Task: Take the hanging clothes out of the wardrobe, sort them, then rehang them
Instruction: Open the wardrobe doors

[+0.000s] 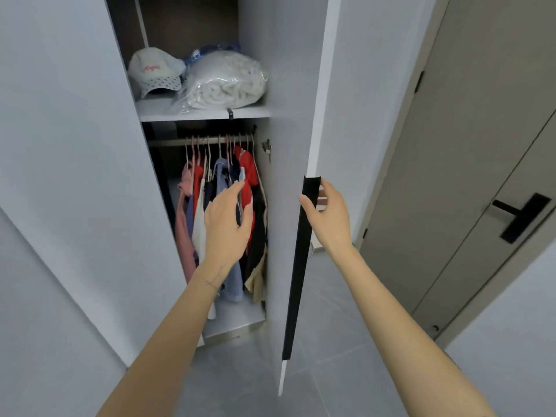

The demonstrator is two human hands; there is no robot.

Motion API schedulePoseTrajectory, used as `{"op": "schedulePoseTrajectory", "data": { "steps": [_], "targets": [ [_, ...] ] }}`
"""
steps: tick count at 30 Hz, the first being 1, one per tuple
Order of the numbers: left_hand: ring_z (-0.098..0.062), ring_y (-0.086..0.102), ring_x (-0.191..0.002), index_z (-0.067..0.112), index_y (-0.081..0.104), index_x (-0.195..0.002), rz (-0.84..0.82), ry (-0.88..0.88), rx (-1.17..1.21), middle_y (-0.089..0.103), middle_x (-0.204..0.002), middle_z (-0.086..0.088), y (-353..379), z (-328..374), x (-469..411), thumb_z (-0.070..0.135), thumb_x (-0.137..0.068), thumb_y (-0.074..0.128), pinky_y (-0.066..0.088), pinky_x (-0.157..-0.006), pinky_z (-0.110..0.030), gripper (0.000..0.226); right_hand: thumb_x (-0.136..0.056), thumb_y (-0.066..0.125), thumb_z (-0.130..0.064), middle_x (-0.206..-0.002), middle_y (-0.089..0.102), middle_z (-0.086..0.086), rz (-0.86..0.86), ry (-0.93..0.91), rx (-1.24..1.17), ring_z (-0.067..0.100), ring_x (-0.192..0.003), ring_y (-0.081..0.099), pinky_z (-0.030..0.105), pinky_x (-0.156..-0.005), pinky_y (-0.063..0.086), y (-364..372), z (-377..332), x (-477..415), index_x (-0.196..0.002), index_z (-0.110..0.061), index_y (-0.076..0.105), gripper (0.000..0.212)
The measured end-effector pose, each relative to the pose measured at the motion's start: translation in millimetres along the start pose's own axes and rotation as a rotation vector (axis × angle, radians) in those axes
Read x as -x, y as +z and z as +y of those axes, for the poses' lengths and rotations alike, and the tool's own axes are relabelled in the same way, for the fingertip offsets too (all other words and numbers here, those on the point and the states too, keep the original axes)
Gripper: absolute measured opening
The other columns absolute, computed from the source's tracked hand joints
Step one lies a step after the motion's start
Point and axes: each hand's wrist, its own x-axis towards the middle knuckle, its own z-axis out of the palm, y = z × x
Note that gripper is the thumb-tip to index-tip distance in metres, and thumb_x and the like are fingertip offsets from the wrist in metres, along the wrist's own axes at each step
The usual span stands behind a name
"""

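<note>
Several garments in pink, red, cream, blue and black hang on pale hangers from a rail inside the open grey wardrobe. My left hand is stretched out in front of the clothes with fingers apart, its fingertips near a red garment; it holds nothing. My right hand is at the long black handle on the edge of the wardrobe door, fingers curved behind the edge and thumb in front, loosely around it.
On the shelf above the rail lie a white cap and a bagged white blanket. A beige room door with a black lever handle stands at the right. Grey tiled floor lies below.
</note>
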Motion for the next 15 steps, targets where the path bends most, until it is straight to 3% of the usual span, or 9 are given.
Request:
{"op": "schedulePoseTrajectory", "data": {
  "steps": [2, 4, 8, 10, 12, 15],
  "targets": [
    [-0.023, 0.054, -0.108, 0.015, 0.045, -0.143, 0.008, -0.012, -0.01, 0.062, -0.12, -0.012, 3, 8, 7, 0.015, -0.099, 0.051, 0.037, -0.096, -0.027, 0.044, -0.093, 0.061, -0.034, -0.125, 0.058, -0.006, -0.033, 0.006, 0.032, 0.012, -0.114, 0.053, 0.035, -0.096, 0.049, -17, 4, -1, -0.137, -0.028, 0.048, 0.047],
    [-0.022, 0.055, -0.111, 0.016, 0.046, -0.142, 0.01, -0.014, -0.044, 0.062, -0.122, -0.008, 4, 13, 14, 0.017, -0.099, 0.051, 0.04, -0.099, -0.034, 0.044, -0.093, 0.06, -0.033, -0.132, 0.052, -0.008, -0.023, 0.0, 0.068, 0.012, -0.124, 0.048, 0.03, -0.098, 0.044, -29, 9, 1, -0.146, -0.028, 0.04, 0.056],
    [-0.017, 0.055, -0.11, 0.018, 0.049, -0.136, 0.031, -0.013, -0.154, 0.062, -0.119, -0.001, -7, 7, 14, 0.02, -0.097, 0.05, 0.044, -0.102, -0.044, 0.039, -0.093, 0.06, -0.029, -0.145, 0.038, -0.003, 0.061, -0.247, 0.197, 0.01, -0.133, 0.035, 0.02, -0.104, 0.028, -18, 0, 17, -0.15, -0.025, 0.034, 0.063],
    [-0.019, 0.052, -0.114, 0.018, 0.048, -0.136, 0.032, -0.025, -0.236, 0.059, -0.122, -0.002, -16, -3, 10, 0.022, -0.097, 0.048, 0.038, -0.107, -0.049, 0.039, -0.095, 0.058, -0.029, -0.145, 0.041, 0.002, 0.016, -0.342, 0.243, 0.014, -0.133, 0.036, 0.023, -0.107, 0.027, -1, -10, 18, -0.151, -0.024, 0.033, 0.062],
    [-0.023, 0.041, -0.133, 0.021, 0.044, -0.141, 0.013, -0.04, -0.335, 0.051, -0.139, -0.002, -26, -16, 7, 0.024, -0.098, 0.046, 0.027, -0.114, -0.055, 0.043, -0.096, 0.056, -0.03, -0.146, 0.043, 0.004, -0.036, -0.383, 0.276, 0.018, -0.133, 0.037, 0.027, -0.109, 0.028, 17, -18, 14, -0.152, -0.023, 0.031, 0.061],
    [-0.026, 0.021, -0.146, 0.022, 0.04, -0.146, 0.028, -0.048, -0.434, 0.035, -0.154, -0.002, -43, -45, 0, 0.026, -0.099, 0.045, 0.01, -0.119, -0.052, 0.047, -0.098, 0.054, -0.03, -0.148, 0.042, 0.004, -0.115, -0.391, 0.283, 0.02, -0.136, 0.035, 0.035, -0.114, 0.029, 53, -22, 5, -0.153, -0.024, 0.029, 0.06]
  ]
}}
